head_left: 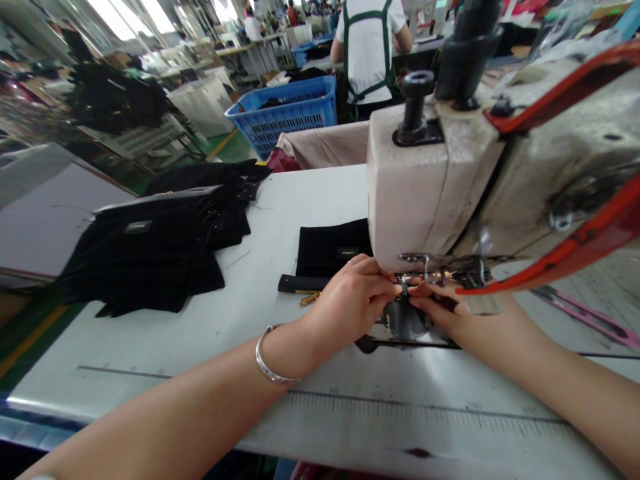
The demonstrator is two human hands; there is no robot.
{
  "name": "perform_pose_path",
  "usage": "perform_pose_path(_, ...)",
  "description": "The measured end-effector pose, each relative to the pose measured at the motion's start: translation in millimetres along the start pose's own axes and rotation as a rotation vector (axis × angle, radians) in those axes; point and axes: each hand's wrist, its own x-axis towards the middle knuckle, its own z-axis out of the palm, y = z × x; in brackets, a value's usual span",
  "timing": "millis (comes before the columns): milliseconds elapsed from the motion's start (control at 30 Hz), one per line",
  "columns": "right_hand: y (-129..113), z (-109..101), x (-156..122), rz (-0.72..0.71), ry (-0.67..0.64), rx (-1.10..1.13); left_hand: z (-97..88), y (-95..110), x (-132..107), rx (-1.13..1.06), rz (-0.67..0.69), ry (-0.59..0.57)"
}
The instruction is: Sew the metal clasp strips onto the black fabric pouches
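Note:
My left hand (353,297), with a silver bangle at the wrist, lies over a black fabric piece (320,250) bearing a small label. Its fingers are closed, and thumb and fingertips press at the fabric's edge beside the presser foot. Along the near side of the fabric runs a black zipper strip (290,285) with gold teeth and a gold zipper pull (309,299). From the other side my right hand (443,308) reaches in under the sewing machine (415,180) head, fingers pinched near the needle. What lies between those fingertips is too small to make out.
A stack of black fabric pieces (155,247) lies on the left of the white table (280,213). Pink-handled snips (585,313) rest at right. A red guard bar (575,260) crosses the machine. Beyond are a blue basket (290,110) and a person in a white shirt (370,50).

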Motion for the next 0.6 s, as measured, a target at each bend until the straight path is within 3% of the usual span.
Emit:
perform_pose_path(300, 6.6, 6.8, -0.9, -0.073, 0.051, 0.016, 3.2, -4.6, 1.8, -0.026, -0.023, 0.003)
perform_pose_path(600, 1.6, 4.3, 2.4, -0.009, 0.070, 0.027, 3.0, -4.3, 2.0, -0.009, -0.023, 0.001)
